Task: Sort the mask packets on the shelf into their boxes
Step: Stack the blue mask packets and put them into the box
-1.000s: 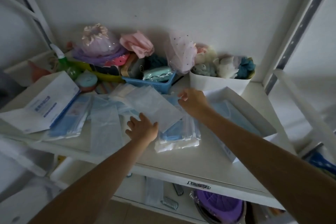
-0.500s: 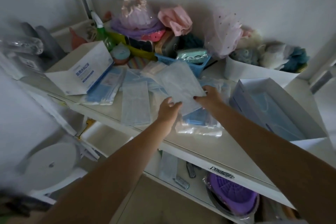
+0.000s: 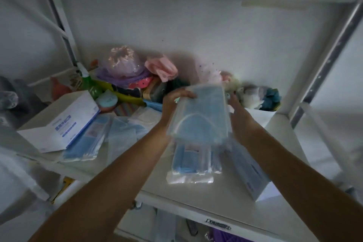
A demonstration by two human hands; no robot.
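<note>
Both hands, left hand (image 3: 172, 102) and right hand (image 3: 238, 116), grasp a slippery mask packet (image 3: 200, 114) lifted above the shelf (image 3: 206, 198), and loose fingers (image 3: 189, 95) could drop it onto the stack (image 3: 193, 163) below.

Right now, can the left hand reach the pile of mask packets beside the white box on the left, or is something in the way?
Probably yes, but not freely. The left hand holds up a mask packet together with the right hand. The pile of mask packets lies uncovered beside the white box, with nothing between.
</note>
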